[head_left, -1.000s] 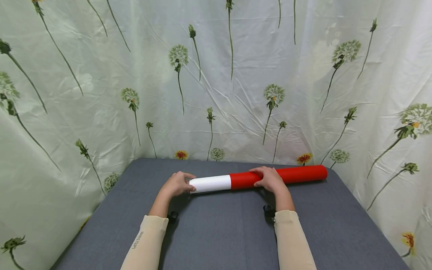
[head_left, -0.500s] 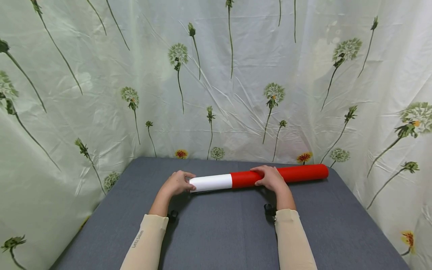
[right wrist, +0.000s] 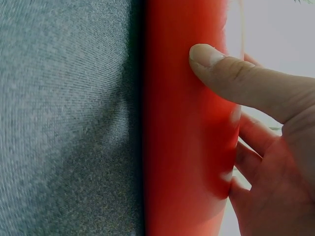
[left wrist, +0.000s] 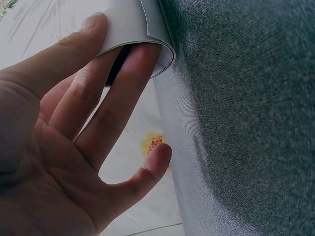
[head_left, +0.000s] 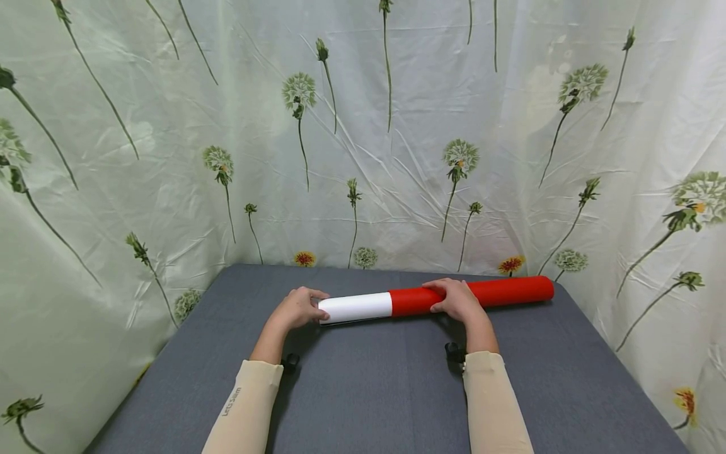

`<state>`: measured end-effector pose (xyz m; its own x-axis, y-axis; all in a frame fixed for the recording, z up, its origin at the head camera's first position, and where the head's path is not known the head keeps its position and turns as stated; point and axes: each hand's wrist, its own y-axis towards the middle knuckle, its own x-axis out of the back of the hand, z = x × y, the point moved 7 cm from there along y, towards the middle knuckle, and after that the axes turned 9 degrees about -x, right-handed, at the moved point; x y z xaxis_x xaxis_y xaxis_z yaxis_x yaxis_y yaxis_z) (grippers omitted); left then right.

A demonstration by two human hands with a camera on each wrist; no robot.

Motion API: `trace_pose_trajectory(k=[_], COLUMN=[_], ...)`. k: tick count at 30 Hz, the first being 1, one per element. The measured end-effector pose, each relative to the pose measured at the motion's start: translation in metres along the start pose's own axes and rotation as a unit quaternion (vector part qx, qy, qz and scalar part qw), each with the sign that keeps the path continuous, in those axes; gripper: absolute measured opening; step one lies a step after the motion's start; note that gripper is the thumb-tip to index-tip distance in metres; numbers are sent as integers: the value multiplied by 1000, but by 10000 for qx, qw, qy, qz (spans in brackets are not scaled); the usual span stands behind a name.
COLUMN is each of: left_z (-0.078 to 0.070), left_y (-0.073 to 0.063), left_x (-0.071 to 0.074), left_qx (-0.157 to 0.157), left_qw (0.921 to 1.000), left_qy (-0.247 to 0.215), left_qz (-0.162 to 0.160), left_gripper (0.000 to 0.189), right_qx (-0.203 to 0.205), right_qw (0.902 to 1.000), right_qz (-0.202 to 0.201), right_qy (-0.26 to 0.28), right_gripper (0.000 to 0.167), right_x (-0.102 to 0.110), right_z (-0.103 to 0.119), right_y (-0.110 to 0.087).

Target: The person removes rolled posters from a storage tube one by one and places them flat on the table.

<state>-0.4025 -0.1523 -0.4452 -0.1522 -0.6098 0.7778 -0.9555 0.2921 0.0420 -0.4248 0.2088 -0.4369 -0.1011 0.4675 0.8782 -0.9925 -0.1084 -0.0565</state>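
Note:
A long rolled tube lies across the far part of the grey table (head_left: 368,391). Its left section is white (head_left: 356,308) and its right section is red (head_left: 510,291). My left hand (head_left: 306,308) pinches the open white end (left wrist: 133,24), thumb on the outside and fingers (left wrist: 123,83) at the opening. My right hand (head_left: 450,299) grips the red section just right of the colour seam. In the right wrist view the thumb (right wrist: 231,73) lies over the red tube (right wrist: 182,147) and the other fingers curl round its far side.
A pale curtain (head_left: 363,126) printed with dandelions closes in the table at the back and on both sides. The red end of the tube reaches close to the table's right back corner. Small black wrist cameras (head_left: 290,362) hang under both forearms.
The red section and my right hand have slid slightly to the right, so a little more white shows. My left hand has stayed at the white end.

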Motion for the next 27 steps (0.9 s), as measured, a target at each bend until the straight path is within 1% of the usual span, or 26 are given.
trace_pose_trajectory(k=[8, 16, 27], left_z=[2, 3, 5], left_y=[1, 1, 1], left_x=[0, 1, 2], left_qx=[2, 34, -9], left_qw=[10000, 10000, 10000], left_qy=[18, 20, 80], left_qz=[14, 0, 3], left_gripper=[54, 53, 54], right_qx=[-73, -47, -22], right_qw=[10000, 10000, 10000], right_qz=[20, 14, -5], right_qy=[20, 54, -6], right_gripper=[57, 57, 57], right_x=[0, 2, 2], right_z=[-4, -6, -8], right_y=[1, -1, 0])
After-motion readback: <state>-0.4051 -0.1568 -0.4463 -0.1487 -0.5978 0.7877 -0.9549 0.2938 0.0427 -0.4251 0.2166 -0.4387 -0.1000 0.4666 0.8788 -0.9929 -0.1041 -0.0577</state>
